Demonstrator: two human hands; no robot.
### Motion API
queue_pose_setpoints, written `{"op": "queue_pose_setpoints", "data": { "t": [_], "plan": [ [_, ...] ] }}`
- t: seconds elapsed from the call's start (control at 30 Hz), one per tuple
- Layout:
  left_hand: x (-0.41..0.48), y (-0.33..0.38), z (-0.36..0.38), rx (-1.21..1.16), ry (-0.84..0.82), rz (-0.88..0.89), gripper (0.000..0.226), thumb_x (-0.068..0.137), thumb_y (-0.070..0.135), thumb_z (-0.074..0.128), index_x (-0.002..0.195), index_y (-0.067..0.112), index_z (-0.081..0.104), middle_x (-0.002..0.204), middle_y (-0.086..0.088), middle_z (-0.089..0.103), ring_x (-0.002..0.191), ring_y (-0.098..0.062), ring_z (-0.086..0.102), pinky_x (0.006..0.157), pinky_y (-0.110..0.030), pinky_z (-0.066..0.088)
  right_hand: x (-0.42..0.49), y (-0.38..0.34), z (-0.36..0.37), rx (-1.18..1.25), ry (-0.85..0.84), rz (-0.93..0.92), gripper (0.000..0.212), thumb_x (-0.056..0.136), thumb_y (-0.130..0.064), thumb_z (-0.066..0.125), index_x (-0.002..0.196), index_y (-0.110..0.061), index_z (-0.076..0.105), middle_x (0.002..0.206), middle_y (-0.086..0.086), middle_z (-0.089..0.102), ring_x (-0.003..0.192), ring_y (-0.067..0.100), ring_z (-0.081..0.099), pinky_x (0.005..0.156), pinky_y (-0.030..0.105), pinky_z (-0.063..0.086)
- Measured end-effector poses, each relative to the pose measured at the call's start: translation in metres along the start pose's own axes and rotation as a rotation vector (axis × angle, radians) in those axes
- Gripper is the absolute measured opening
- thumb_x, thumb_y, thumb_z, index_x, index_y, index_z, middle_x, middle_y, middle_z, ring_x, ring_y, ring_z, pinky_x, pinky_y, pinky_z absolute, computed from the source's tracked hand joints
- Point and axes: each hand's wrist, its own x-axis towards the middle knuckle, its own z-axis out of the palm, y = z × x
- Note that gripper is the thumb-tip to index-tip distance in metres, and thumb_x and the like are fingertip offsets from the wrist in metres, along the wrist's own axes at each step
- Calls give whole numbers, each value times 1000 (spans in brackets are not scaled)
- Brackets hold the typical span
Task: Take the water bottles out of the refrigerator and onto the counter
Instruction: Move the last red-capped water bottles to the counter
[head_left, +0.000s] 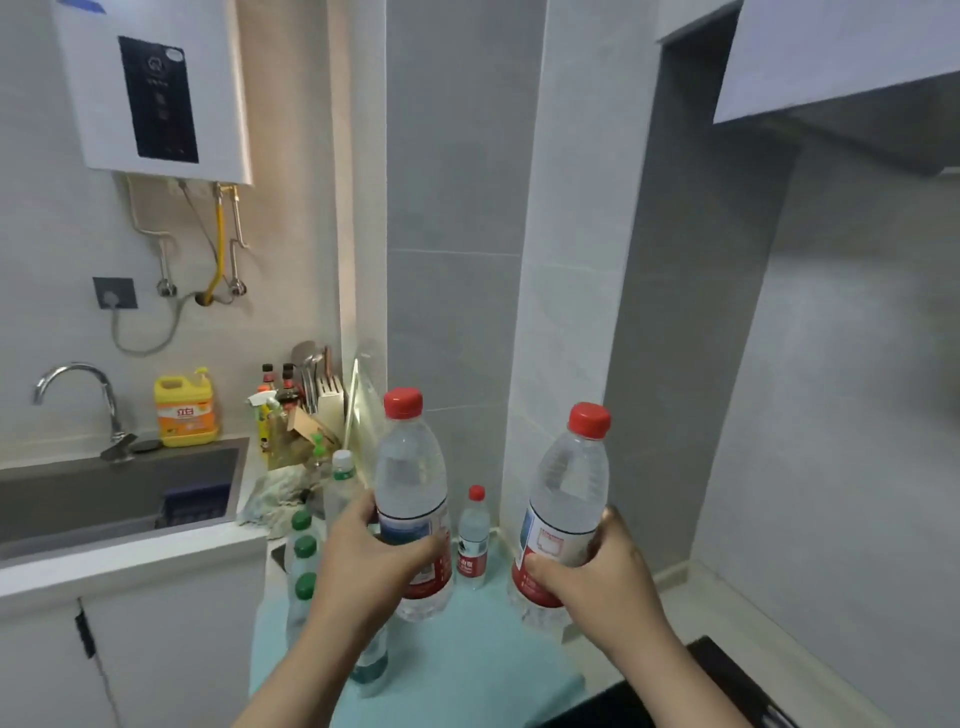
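My left hand is wrapped tight around a big water bottle with a red cap. My right hand is wrapped tight around another big red-capped bottle. Both bottles stand straight up, and I hold them just over the light green counter top. I cannot tell if their bottoms touch it.

Beside my left arm there is a row of green-capped bottles on the counter. Between my two big bottles, a bit further back, stands a small red-capped bottle near the wall corner.

Further away on the left is the sink with a shiny tap. A yellow soap jug sits behind the sink. High on the wall hangs a white water heater.
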Motion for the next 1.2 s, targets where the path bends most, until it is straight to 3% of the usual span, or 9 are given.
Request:
{"op": "queue_pose_setpoints", "data": {
  "t": [0.2,0.33,0.4,0.53,0.67,0.77,0.9,1.07,1.2],
  "plan": [
    [48,-95,57,82,17,-130,47,46,37,83,88,40,62,81,31,71,72,11,66,64,-25,53,62,90,64,-115,-73,182,54,43,-47,75,91,-38,52,86,-23,67,78,-10,61,56,14,45],
    [77,-161,92,116,44,-225,43,58,17,86,91,29,62,82,12,72,76,-3,68,60,-22,50,106,153,99,-162,-132,246,52,44,-44,75,89,-38,50,88,-20,66,80,1,64,63,26,55],
    [91,-195,106,116,75,-289,40,61,9,84,90,25,62,79,11,71,69,1,66,52,-16,48,127,186,115,-190,-172,263,55,44,-44,76,92,-36,51,90,-18,68,83,8,66,67,31,57],
    [109,-250,130,113,128,-362,36,64,1,81,91,18,64,77,6,71,54,4,64,40,-6,41,163,235,144,-182,-241,252,56,52,-38,81,100,-38,52,89,-19,65,83,11,67,61,23,50],
    [120,-295,145,144,167,-404,39,64,4,79,96,18,62,78,1,71,55,-4,62,48,-18,47,185,275,172,-165,-308,263,44,58,-29,79,96,-31,56,81,-13,68,71,5,66,53,19,51],
    [127,-319,150,138,168,-418,37,65,9,78,96,19,60,80,-4,72,60,-14,62,55,-31,52,188,296,185,-151,-367,259,36,61,-24,74,92,-20,56,73,-4,63,61,18,57,51,27,49],
    [134,-331,151,156,177,-400,39,68,13,80,98,24,59,85,0,72,74,-17,68,62,-33,56,188,305,191,-88,-363,249,32,66,-23,75,92,-16,56,71,-5,58,60,16,51,52,25,43],
    [138,-335,150,163,129,-405,48,69,10,83,98,35,55,92,9,70,80,-4,68,68,-31,59,187,312,190,-24,-374,221,34,70,-24,76,89,-21,49,68,-8,50,58,12,44,53,25,40],
    [139,-326,151,158,100,-387,53,67,5,81,102,32,52,96,5,68,89,-15,68,69,-32,58,184,313,191,-13,-347,226,36,70,-28,78,94,-19,52,71,-7,54,59,14,47,52,26,42]
  ]
}}
